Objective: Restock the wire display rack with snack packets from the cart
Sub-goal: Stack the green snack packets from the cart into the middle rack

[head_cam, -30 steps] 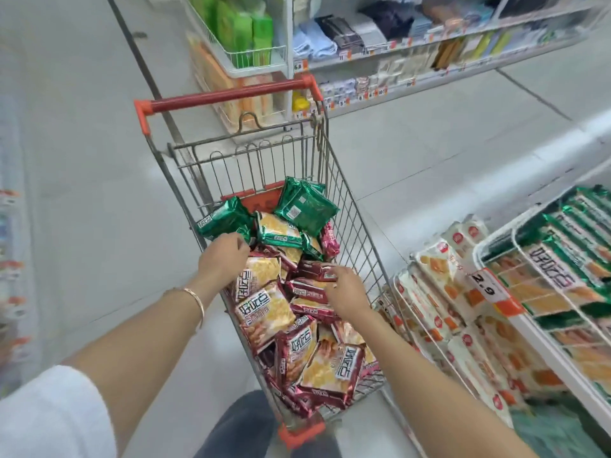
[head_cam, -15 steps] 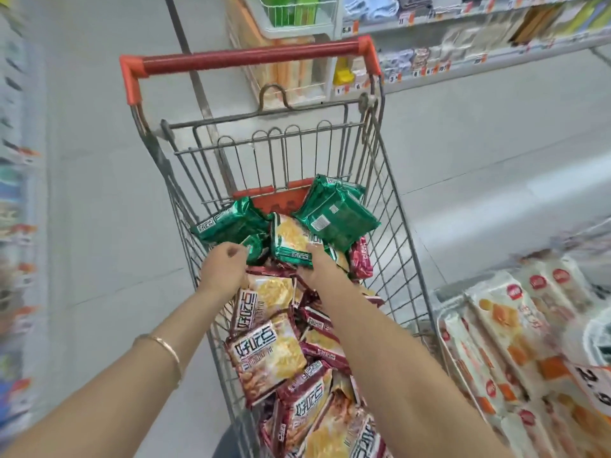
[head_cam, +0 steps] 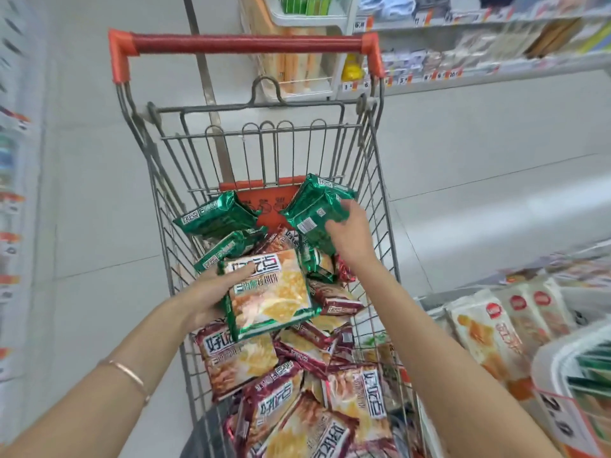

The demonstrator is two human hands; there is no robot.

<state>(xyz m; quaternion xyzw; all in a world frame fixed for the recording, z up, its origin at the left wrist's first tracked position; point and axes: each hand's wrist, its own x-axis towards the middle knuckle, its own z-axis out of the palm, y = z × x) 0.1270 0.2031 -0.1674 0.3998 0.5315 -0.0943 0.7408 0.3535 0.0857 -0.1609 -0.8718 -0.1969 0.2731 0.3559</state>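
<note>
The cart (head_cam: 158,206) fills the middle of the frame, its red handle (head_cam: 244,44) at the top, and it is heaped with snack packets. Most are maroon packets (head_cam: 281,401) in the lower half, with a few green ones at the upper end. The wire display rack (head_cam: 555,350) shows only at the lower right edge, blurred, with pale packets (head_cam: 479,328) beside it. A second ago it took up far more of the right side, so the gaze has turned toward the cart.

Half a second ago both hands were down on the pile near its upper end. Now the left hand (head_cam: 211,292), at centre left, has raised a green-edged packet (head_cam: 271,292) face up above the pile, its grip closed on the packet's left edge with the thumb on top. The right hand (head_cam: 347,233) has moved to the upper right of the cart, and its grip curls round the right side of a green packet (head_cam: 314,206) that leans on the cart's far wall. It may be two packets stacked; I cannot tell.

I judge this as picking: one packet is lifted, another is being taken, and neither has reached the rack.
</note>
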